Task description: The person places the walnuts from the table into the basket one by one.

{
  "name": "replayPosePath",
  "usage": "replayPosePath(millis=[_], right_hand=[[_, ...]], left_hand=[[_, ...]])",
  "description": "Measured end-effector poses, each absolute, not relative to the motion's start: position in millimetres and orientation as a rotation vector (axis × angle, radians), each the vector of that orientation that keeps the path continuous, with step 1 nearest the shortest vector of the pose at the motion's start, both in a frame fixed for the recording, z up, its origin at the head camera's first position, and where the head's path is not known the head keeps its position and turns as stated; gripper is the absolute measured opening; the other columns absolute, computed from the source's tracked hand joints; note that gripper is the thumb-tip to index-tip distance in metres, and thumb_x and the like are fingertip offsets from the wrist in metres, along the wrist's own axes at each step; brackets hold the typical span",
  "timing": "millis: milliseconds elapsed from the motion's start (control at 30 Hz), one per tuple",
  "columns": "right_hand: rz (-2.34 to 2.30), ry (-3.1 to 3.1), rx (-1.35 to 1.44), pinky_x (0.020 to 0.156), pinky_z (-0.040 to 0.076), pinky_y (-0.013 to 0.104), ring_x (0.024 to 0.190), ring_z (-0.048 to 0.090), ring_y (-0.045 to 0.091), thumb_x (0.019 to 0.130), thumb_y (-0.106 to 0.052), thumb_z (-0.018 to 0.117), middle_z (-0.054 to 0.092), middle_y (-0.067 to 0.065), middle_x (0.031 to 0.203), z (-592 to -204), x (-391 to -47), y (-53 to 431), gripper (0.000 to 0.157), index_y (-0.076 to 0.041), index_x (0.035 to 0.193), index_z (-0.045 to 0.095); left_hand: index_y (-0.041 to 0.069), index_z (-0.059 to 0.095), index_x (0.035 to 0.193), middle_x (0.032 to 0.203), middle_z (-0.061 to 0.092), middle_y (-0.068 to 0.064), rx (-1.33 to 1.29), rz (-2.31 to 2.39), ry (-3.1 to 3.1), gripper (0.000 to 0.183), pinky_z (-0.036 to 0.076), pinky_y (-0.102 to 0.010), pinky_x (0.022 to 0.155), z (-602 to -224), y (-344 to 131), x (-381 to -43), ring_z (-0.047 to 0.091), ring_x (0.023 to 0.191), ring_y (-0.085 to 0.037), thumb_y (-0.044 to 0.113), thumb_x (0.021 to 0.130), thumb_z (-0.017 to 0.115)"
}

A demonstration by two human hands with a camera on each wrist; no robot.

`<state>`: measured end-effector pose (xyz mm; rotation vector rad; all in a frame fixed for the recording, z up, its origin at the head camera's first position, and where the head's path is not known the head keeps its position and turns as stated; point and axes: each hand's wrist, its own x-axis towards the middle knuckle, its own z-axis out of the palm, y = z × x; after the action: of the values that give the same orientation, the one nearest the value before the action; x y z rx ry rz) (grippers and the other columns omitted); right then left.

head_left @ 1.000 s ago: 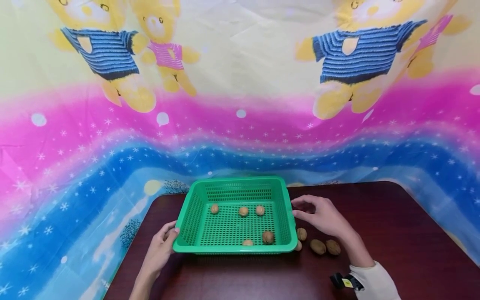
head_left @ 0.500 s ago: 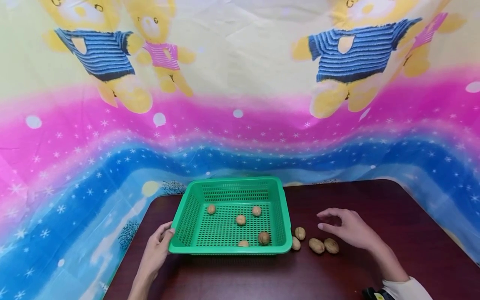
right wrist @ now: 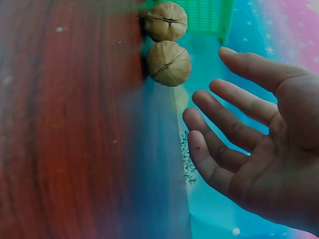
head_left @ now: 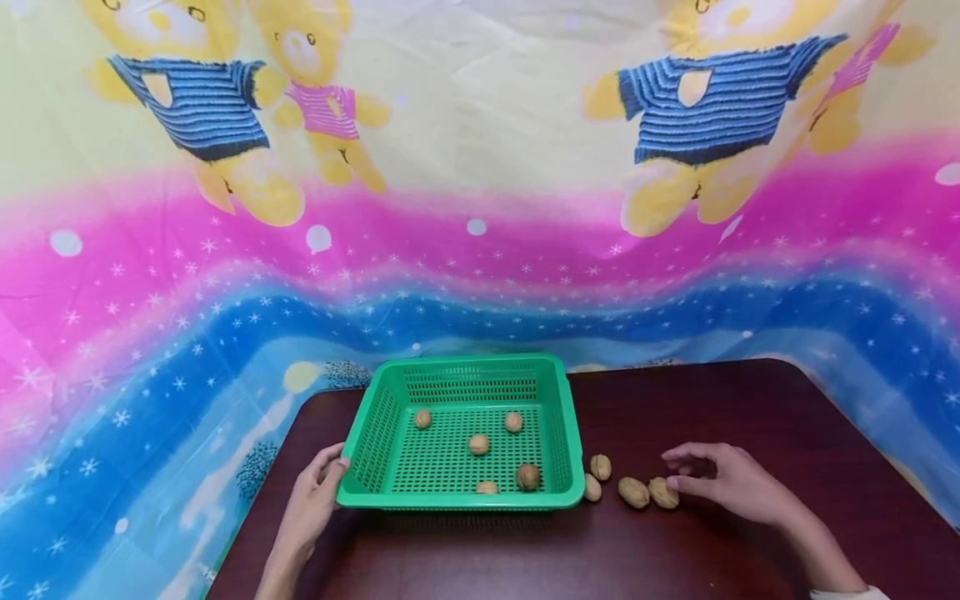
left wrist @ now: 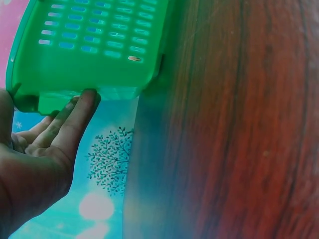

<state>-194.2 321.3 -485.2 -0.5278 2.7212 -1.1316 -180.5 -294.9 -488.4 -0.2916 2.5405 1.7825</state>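
Note:
A green plastic basket (head_left: pixel 461 500) with slotted sides stands on the dark table, several walnuts (head_left: pixel 478 444) scattered over its floor. My left hand (head_left: pixel 311 492) grips the basket's left rim near the front corner, thumb at the rim and fingers under it; the left wrist view shows those fingers (left wrist: pixel 75 119) against the green edge. To the right of the basket lie loose walnuts in two pairs. My right hand (head_left: pixel 738 483) hovers by the outermost walnut (head_left: pixel 663 492), fingers spread and loosely bent. In the right wrist view a gap shows between that walnut (right wrist: pixel 169 63) and the fingers.
Two walnuts (head_left: pixel 600 467) sit close against the basket's right side. Behind the reddish-brown wooden table (head_left: pixel 480 554) hangs a patterned cloth (head_left: pixel 480 275) with bears and snowflakes, meeting the table's back and side edges.
My right hand has left the basket's right side and come right and down toward the loose walnuts. One walnut in the basket has rolled forward. The left hand keeps its hold.

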Motion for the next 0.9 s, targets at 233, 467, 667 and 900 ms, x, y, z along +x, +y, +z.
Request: replayPosePath(millis=[233,467,667,900], right_hand=[[-1.126,2.638,-0.611,0.077,0.058,0.023,0.098,0.072,0.005,0.097,-0.032,0.082,0.076,0.013,0.126,-490.9,-194.0,323.9,0.048,-0.003,0.134,0.072],[-1.112,2.583,-0.629,0.072,0.056,0.024,0.091,0.067,-0.001,0.095,-0.034,0.084,0.076,0.005,0.116,-497.6,-195.5,323.9,0.050,-0.003,0.133,0.073],[-1.117,2.574,-0.628,0.070,0.055,0.025,0.088,0.066,-0.002,0.096,-0.032,0.082,0.076,0.001,0.111,-499.7,-195.4,321.8,0.045,-0.005,0.131,0.075],[-1.119,2.582,-0.618,0.071,0.057,0.025,0.088,0.067,-0.001,0.097,-0.030,0.082,0.077,0.003,0.111,-498.9,-196.7,320.0,0.041,-0.005,0.128,0.076]], left_hand=[[0.007,0.042,0.161,0.144,0.063,-0.026,-0.292,1.808,2.535,0.057,0.063,-0.034,0.078,-487.8,-293.7,-179.8,0.075,0.098,-0.015,0.043,0.116,0.047],[0.010,0.044,0.161,0.145,0.063,-0.025,-0.303,1.797,2.542,0.056,0.063,-0.033,0.078,-488.1,-293.3,-179.1,0.075,0.098,-0.014,0.043,0.116,0.046],[0.010,0.043,0.161,0.148,0.061,-0.024,-0.296,1.788,2.551,0.056,0.063,-0.033,0.080,-488.4,-293.3,-178.8,0.073,0.100,-0.014,0.044,0.116,0.046],[0.008,0.041,0.163,0.149,0.060,-0.026,-0.264,1.821,2.534,0.055,0.062,-0.032,0.079,-491.5,-295.7,-179.3,0.073,0.102,-0.013,0.039,0.117,0.045]])
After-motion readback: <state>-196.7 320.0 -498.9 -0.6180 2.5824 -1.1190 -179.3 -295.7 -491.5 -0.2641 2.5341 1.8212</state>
